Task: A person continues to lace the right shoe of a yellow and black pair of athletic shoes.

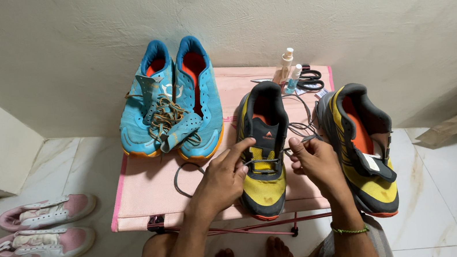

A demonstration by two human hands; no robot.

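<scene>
Our right hand (315, 159) pinches the grey lace (298, 131); left hand (224, 176) fingers press the yellow-and-black shoe (264, 159) at the pink table's (144, 197) front edge. Lacing looks mid-way; threading the next eyelet needs a steady pull. Its mate (361, 147) overhangs the right edge. The lace end is hidden.
</scene>
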